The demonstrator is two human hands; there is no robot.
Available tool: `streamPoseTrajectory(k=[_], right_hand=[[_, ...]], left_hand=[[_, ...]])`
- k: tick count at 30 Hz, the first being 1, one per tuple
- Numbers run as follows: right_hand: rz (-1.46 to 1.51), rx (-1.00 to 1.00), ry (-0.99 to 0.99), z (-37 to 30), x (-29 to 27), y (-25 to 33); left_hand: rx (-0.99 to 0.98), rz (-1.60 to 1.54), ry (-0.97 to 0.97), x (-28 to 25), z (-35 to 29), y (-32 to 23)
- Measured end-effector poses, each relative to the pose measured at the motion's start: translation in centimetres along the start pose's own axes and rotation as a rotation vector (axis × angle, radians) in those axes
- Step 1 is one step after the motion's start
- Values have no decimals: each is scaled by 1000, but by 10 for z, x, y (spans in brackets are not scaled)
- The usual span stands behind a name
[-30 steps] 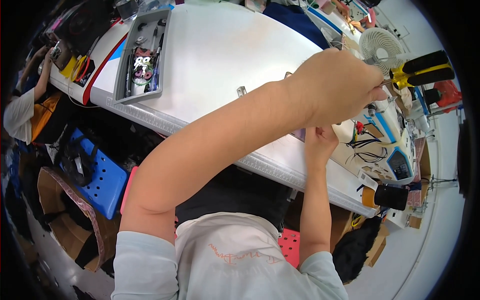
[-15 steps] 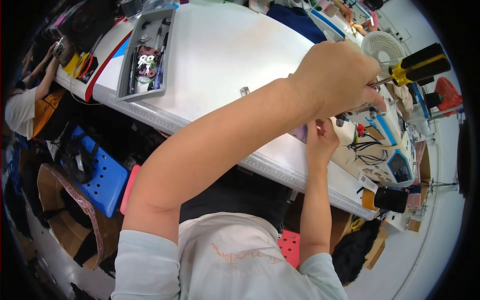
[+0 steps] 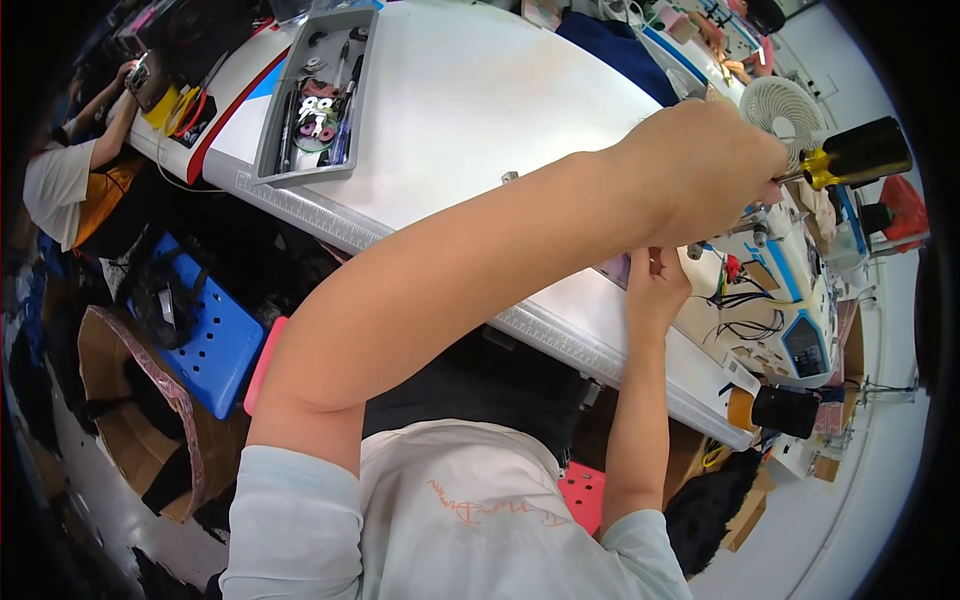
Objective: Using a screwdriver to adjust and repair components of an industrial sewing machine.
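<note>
So the spot's a big white worktable (image 3: pixel 450 100) with a ruled metal edge (image 3: pixel 300 212), pretty evenly lit. Pale wall (image 3: pixel 856 90) over on the far right, with a white fan (image 3: pixel 785 112) in front. Near left there's a blue plastic seat (image 3: pixel 222 355) full of holes, an open cardboard box (image 3: pixel 135 395) next to it, greyish floor (image 3: pixel 85 525) below. Oh, and a pinkish-red seat (image 3: pixel 582 490) under the near side.

A head-worn fisheye camera looks down from above. The forearms (image 3: pixel 480 265) are close below it, the table (image 3: pixel 450 100) beyond.
</note>
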State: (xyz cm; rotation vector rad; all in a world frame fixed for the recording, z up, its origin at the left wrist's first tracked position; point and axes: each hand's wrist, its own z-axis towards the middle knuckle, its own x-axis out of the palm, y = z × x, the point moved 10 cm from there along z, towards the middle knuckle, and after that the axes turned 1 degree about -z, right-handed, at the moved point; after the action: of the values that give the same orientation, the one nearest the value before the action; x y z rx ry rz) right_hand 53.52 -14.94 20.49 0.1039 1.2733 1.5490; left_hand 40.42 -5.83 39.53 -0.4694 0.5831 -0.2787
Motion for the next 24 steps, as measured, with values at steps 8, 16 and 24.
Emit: streamPoseTrajectory(k=[8, 16, 24], right_hand=[[37, 45, 28, -1, 5, -6], [31, 33, 59, 1, 4, -12], [149, 66, 79, 1, 6, -14]], left_hand=[[24, 73, -109, 0, 2, 2], [-19, 104, -128, -7, -3, 0], [-72, 40, -103, -19, -9, 17]])
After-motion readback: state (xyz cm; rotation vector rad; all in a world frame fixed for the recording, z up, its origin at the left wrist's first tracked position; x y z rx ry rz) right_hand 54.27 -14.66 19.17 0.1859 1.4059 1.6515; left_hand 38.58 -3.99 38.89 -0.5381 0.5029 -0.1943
